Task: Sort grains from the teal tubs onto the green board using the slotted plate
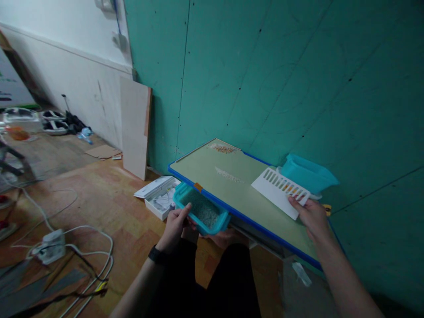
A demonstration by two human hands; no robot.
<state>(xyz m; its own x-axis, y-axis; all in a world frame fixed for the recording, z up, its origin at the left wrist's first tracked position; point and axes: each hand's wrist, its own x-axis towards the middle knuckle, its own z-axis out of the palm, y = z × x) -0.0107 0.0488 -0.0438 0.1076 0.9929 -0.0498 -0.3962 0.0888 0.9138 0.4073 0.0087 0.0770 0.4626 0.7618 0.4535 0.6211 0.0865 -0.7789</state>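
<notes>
My left hand [179, 221] grips the near rim of a turquoise plastic bin [221, 225], its thumb over the edge. Grey granules [203, 210] cover the bin's bottom, and it sits just below the table's front edge. In my right hand [311, 214] is a flat white slotted board [273, 194], held by its right end, slots along the far side. Its lower edge meets or hovers close over the pale green tabletop [245, 196]; I cannot tell which. A thin streak of pale grains [229, 175] lies left of the board. Farther back is a small heap of orange-brown grains [223, 149].
A second turquoise bin [306, 174] stands at the table's back right, against the green wall [265, 79]. An opened white box [162, 198] lies on the floor left of the table. A power strip [51, 246] with loose cables is farther left. A panel [134, 128] leans on the wall.
</notes>
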